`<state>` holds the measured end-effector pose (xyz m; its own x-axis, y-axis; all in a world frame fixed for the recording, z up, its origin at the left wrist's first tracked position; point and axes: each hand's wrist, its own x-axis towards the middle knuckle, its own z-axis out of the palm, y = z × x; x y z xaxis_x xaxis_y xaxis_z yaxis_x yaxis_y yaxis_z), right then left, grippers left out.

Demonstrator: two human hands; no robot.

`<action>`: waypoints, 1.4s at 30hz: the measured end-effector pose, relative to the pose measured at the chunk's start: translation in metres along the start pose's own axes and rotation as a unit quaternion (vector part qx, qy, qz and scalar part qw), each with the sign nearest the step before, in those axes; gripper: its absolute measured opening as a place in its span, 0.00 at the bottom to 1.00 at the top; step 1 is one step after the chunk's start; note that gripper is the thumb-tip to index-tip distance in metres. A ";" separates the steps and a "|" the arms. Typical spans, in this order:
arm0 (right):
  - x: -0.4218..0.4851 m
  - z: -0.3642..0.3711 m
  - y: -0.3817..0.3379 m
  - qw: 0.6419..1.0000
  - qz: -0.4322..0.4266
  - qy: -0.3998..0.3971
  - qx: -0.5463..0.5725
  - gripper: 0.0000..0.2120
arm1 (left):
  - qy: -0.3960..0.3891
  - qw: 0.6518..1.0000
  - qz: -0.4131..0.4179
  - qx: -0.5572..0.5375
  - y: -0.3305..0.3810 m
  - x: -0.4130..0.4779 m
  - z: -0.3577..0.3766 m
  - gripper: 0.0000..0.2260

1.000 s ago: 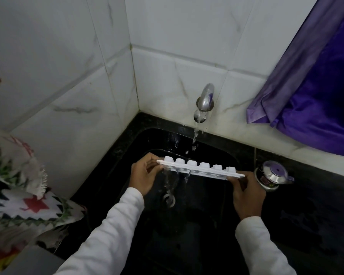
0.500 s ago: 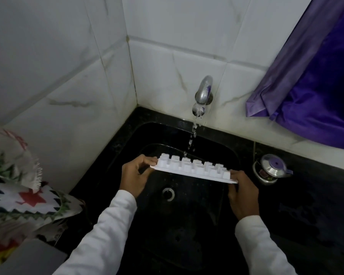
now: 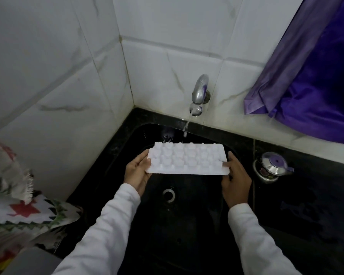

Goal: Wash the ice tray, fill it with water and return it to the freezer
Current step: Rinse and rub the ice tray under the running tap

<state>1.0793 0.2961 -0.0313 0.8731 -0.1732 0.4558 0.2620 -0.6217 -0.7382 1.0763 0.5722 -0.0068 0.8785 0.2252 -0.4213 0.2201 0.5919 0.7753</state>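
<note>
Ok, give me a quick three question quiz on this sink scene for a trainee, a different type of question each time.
1. True or false: water is running from the tap.
2. The left hand and right hand hold the ice tray over the sink. Which face of it is turned up? A) the bumpy underside B) open cups full of water C) a flat lid
3. Fill in: the steel pot stands on the counter to the ____ of the sink.

Key: 1 true; 2 A; 3 right.
</note>
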 end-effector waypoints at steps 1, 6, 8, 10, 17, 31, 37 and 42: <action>0.003 0.003 0.000 0.997 0.057 0.018 0.038 0.15 | -0.004 1.000 0.007 0.001 0.000 0.002 0.002 0.16; 0.020 0.006 -0.012 0.852 0.394 -0.024 0.343 0.18 | 0.001 1.000 0.014 0.004 0.000 0.013 0.010 0.15; 0.026 0.003 -0.015 0.851 0.406 -0.053 0.328 0.18 | 0.000 1.000 0.018 0.012 -0.001 0.016 0.012 0.16; 0.032 0.002 -0.014 0.869 0.392 -0.054 0.298 0.17 | -0.005 0.999 0.025 0.029 -0.002 0.019 0.016 0.16; 0.045 -0.005 -0.005 0.894 0.370 -0.035 0.252 0.14 | -0.012 0.995 0.032 0.088 -0.005 0.025 0.032 0.16; 0.041 -0.036 0.013 0.898 0.375 0.019 0.230 0.11 | -0.074 0.984 0.041 0.155 -0.021 0.020 0.054 0.15; 0.030 -0.045 0.025 0.899 0.387 0.027 0.202 0.06 | -0.082 0.981 0.030 0.171 -0.029 0.019 0.056 0.17; 0.030 -0.047 0.022 0.899 0.386 0.033 0.206 0.09 | -0.091 0.979 0.025 0.178 -0.031 0.020 0.055 0.18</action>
<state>1.0919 0.2411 -0.0106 0.8379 -0.4842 -0.2520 -0.2690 0.0354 -0.9625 1.1107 0.5160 -0.0133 0.9458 0.0853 -0.3133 0.2810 0.2685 0.9214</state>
